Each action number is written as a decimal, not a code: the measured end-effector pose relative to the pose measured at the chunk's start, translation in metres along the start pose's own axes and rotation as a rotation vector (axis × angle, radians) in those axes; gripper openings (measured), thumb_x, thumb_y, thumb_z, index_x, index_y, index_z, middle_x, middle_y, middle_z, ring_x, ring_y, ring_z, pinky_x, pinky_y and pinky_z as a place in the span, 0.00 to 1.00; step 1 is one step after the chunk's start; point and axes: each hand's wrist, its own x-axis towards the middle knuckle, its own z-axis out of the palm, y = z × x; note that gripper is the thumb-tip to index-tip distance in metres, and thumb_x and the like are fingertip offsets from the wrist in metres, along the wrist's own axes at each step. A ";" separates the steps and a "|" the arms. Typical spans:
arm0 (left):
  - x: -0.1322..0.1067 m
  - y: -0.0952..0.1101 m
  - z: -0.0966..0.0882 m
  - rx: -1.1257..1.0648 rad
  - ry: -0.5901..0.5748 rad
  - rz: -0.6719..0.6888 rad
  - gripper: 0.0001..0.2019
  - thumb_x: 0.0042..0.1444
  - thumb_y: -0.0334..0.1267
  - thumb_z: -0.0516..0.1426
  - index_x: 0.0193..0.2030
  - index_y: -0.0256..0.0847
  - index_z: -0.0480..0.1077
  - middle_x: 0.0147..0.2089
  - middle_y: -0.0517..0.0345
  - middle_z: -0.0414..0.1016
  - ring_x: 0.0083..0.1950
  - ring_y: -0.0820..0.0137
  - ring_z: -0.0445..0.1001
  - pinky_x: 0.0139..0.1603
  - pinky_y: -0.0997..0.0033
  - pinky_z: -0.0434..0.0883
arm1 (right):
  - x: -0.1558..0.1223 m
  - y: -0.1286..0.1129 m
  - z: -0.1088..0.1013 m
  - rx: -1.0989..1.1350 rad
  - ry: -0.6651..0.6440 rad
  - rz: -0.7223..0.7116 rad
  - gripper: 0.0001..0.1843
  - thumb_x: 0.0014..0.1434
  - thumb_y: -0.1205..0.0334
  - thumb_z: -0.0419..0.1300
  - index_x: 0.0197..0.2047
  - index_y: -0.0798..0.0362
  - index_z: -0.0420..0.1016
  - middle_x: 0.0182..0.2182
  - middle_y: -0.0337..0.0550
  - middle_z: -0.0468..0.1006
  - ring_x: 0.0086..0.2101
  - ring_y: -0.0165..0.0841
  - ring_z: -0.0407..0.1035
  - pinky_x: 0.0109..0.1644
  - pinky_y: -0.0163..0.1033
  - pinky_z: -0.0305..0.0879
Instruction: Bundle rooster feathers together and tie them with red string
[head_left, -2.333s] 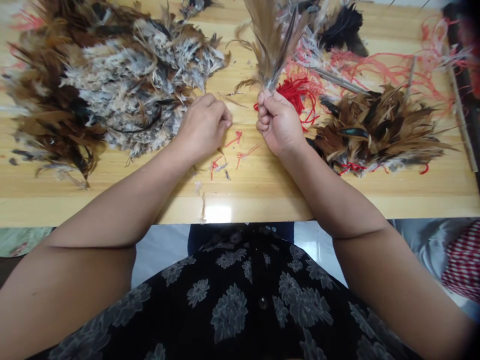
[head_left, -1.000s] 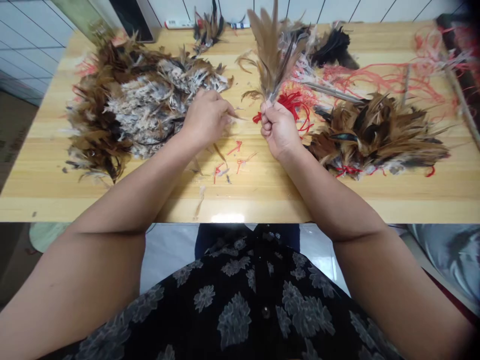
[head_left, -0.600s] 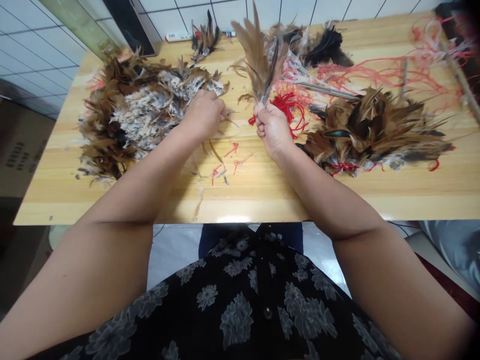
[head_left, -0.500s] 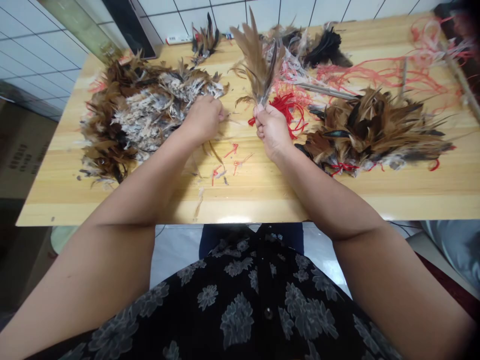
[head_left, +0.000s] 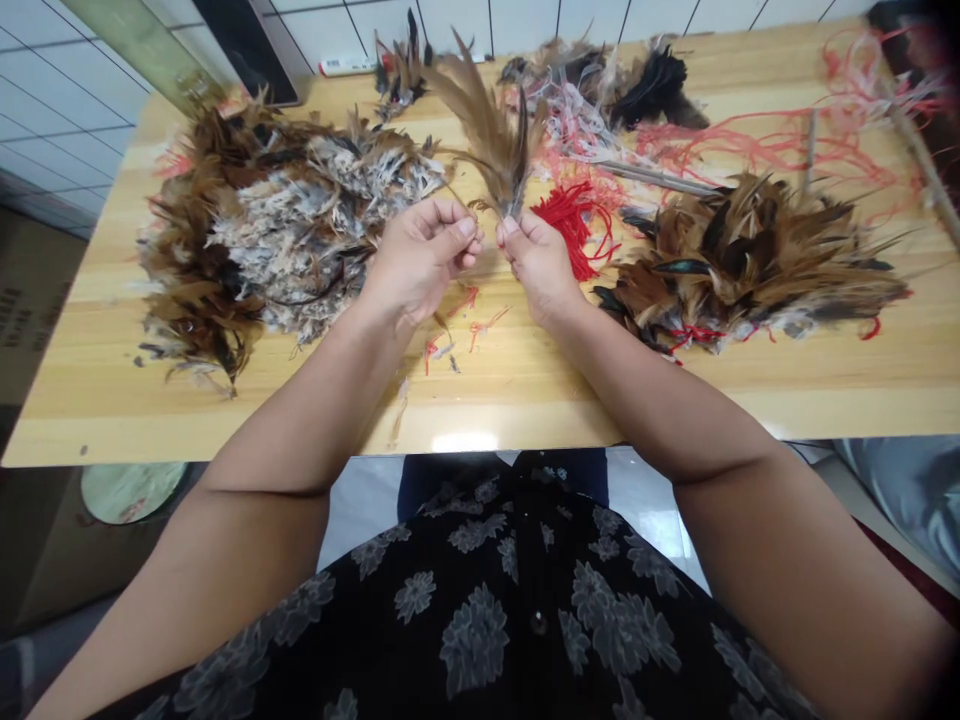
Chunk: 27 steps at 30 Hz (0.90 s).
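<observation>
My right hand (head_left: 541, 258) pinches the quill ends of a small bunch of brown and dark feathers (head_left: 491, 130), whose tips fan up and to the left. Just left of it, my left hand (head_left: 429, 250) is closed in a pinch on a thin brown feather (head_left: 455, 195). A small gap separates the two hands. Left of my left hand lies a large heap of brown and grey-white fluffy feathers (head_left: 285, 240). A bundle of red strings (head_left: 566, 225) sits right behind my right hand.
To the right lies a pile of brown feather bunches (head_left: 750, 260) tied with red string. Pink strands (head_left: 780, 150) and a stick (head_left: 660, 180) spread behind it. Black feathers (head_left: 652, 88), a marker (head_left: 349, 66) and a dark flat device (head_left: 251, 50) are along the tiled wall.
My left hand has come away from the feather heap toward my right hand, turning over, with a thin feather pinched in it. The bunch in my right hand tilts further left.
</observation>
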 end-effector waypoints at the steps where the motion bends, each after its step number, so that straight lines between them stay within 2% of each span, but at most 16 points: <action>1: -0.001 0.000 0.002 0.002 -0.002 0.008 0.22 0.67 0.44 0.85 0.38 0.48 0.75 0.36 0.60 0.81 0.42 0.62 0.83 0.43 0.61 0.81 | -0.003 -0.005 0.002 0.001 0.010 0.007 0.21 0.86 0.47 0.59 0.41 0.49 0.72 0.36 0.36 0.73 0.43 0.30 0.73 0.57 0.39 0.77; 4: -0.004 0.001 0.002 0.007 -0.012 0.016 0.24 0.65 0.48 0.86 0.37 0.49 0.75 0.39 0.58 0.83 0.48 0.60 0.85 0.46 0.60 0.83 | -0.009 -0.015 0.006 0.025 0.005 0.037 0.22 0.85 0.47 0.63 0.38 0.49 0.72 0.36 0.37 0.74 0.42 0.31 0.72 0.58 0.40 0.77; 8: -0.004 -0.005 -0.004 -0.021 0.003 0.030 0.27 0.62 0.50 0.87 0.36 0.50 0.74 0.37 0.59 0.83 0.43 0.60 0.85 0.42 0.62 0.83 | -0.008 -0.015 0.007 0.014 -0.025 0.066 0.23 0.84 0.46 0.65 0.37 0.48 0.73 0.34 0.37 0.74 0.40 0.32 0.70 0.55 0.41 0.77; 11: -0.002 -0.014 -0.008 -0.027 -0.014 0.043 0.29 0.61 0.54 0.87 0.36 0.49 0.73 0.35 0.59 0.80 0.42 0.60 0.84 0.41 0.62 0.83 | -0.005 -0.013 0.008 0.012 -0.031 0.070 0.24 0.83 0.44 0.67 0.37 0.49 0.73 0.34 0.37 0.75 0.42 0.33 0.73 0.57 0.42 0.77; 14: 0.002 -0.024 -0.007 -0.044 -0.034 0.092 0.33 0.55 0.62 0.88 0.35 0.48 0.73 0.35 0.59 0.78 0.36 0.63 0.77 0.37 0.63 0.76 | -0.004 -0.017 0.009 0.030 -0.028 0.095 0.27 0.80 0.39 0.70 0.36 0.49 0.74 0.33 0.37 0.74 0.42 0.33 0.73 0.56 0.42 0.77; 17: 0.005 -0.028 -0.001 -0.058 -0.010 0.140 0.37 0.48 0.69 0.89 0.34 0.47 0.73 0.34 0.59 0.78 0.34 0.66 0.70 0.35 0.63 0.68 | -0.008 -0.027 0.010 0.034 -0.019 0.156 0.28 0.77 0.37 0.72 0.36 0.49 0.75 0.30 0.35 0.69 0.38 0.32 0.69 0.49 0.39 0.75; 19: 0.005 -0.028 0.002 -0.024 0.030 0.162 0.36 0.51 0.65 0.89 0.35 0.47 0.73 0.34 0.59 0.78 0.36 0.66 0.70 0.37 0.64 0.68 | -0.010 -0.033 0.010 0.038 -0.010 0.193 0.28 0.76 0.37 0.74 0.35 0.48 0.75 0.29 0.35 0.66 0.36 0.31 0.67 0.45 0.38 0.73; 23: 0.000 -0.022 0.009 0.130 0.130 0.187 0.28 0.66 0.48 0.85 0.37 0.46 0.70 0.35 0.60 0.76 0.42 0.64 0.77 0.44 0.63 0.72 | -0.013 -0.039 0.010 0.065 -0.013 0.218 0.29 0.74 0.39 0.77 0.32 0.48 0.72 0.28 0.35 0.63 0.36 0.31 0.67 0.43 0.36 0.72; 27: -0.007 -0.014 0.016 0.196 0.188 0.182 0.22 0.72 0.44 0.81 0.39 0.47 0.72 0.40 0.59 0.76 0.52 0.57 0.85 0.49 0.63 0.76 | -0.013 -0.044 0.011 0.096 -0.028 0.201 0.29 0.71 0.39 0.79 0.33 0.48 0.72 0.29 0.35 0.67 0.39 0.32 0.70 0.45 0.36 0.74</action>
